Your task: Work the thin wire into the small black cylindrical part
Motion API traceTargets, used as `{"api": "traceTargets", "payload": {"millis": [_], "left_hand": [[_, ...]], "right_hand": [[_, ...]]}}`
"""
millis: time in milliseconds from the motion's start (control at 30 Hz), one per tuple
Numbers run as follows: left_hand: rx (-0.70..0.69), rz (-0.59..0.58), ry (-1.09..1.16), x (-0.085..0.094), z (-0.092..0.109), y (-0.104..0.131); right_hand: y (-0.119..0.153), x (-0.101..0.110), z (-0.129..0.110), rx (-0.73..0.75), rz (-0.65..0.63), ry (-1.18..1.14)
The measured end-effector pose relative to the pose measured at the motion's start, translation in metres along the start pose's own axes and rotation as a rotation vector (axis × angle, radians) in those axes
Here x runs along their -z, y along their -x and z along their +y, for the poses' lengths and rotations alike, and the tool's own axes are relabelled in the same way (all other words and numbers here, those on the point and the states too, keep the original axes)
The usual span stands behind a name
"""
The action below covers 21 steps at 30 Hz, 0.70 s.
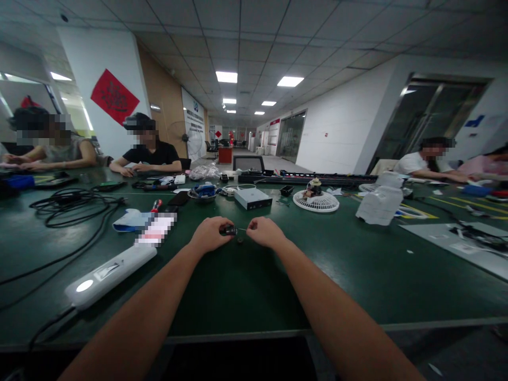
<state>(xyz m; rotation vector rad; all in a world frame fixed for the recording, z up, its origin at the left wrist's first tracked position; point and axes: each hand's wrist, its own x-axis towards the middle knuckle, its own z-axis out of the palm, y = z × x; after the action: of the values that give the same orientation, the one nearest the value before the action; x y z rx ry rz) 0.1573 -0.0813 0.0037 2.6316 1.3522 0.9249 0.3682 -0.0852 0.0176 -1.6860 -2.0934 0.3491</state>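
Over the green table (246, 296), my left hand (211, 233) is closed around a small dark rounded part (229, 230) with a shiny end. My right hand (265, 232) faces it from the right, fingers pinched on a thin pin-like piece (243, 229) that points at the dark part. Whether the two touch I cannot tell. Just below them lies a small dark round piece (239, 241) on the table. Beyond my hands stands a silver box-shaped drive (253, 198).
A white power strip (115, 275) and black cables (71, 206) lie to the left. Farther back are a white fan grille (316, 201), a bowl with blue items (203, 192) and a translucent white container (381, 201). A grey panel (448, 246) lies right. Several people sit around the table.
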Motion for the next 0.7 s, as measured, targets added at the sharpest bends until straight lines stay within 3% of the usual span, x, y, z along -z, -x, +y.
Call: {"api": "traceTargets", "payload": {"millis": [300, 700], "left_hand": [[0.070, 0.012, -0.063, -0.001, -0.005, -0.001], [0.059, 0.034, -0.012, 0.001, 0.000, -0.001]], "right_hand": [[0.000, -0.015, -0.006, 0.057, -0.109, -0.019], [-0.004, -0.011, -0.001, 0.071, 0.046, -0.071]]}}
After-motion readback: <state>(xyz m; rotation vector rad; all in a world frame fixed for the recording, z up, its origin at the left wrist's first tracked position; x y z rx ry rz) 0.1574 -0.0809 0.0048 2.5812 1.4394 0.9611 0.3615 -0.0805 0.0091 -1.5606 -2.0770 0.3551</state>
